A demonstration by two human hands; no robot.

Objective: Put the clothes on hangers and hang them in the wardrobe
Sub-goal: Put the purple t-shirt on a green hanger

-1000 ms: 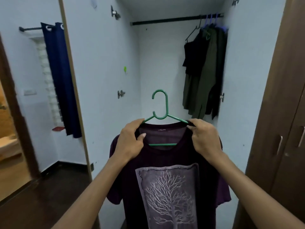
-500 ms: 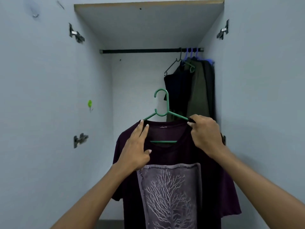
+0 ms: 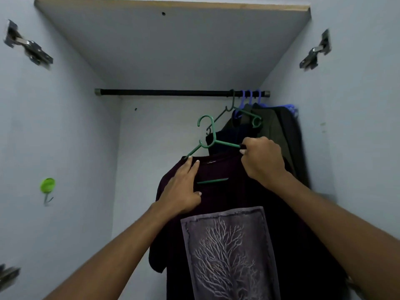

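Below the rail (image 3: 164,92), hanger (image 3: 213,142) hook apparently opens leftward.

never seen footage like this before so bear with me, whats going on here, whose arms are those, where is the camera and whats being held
There is no machine here. The camera is worn on a person's head and looks forward and down, so the two bare arms reaching in from the bottom are that person's own.

You are looking into an open wardrobe. A dark rail runs across its top, and a few dark clothes hang on hangers at its right end.

The person holds up a dark purple T-shirt with a tree print, which is on a green hanger. The right hand grips the shirt's shoulder where the hanger arm goes in. The left hand rests with straight fingers on the other shoulder. The hanger's hook is below the rail, not yet on it.
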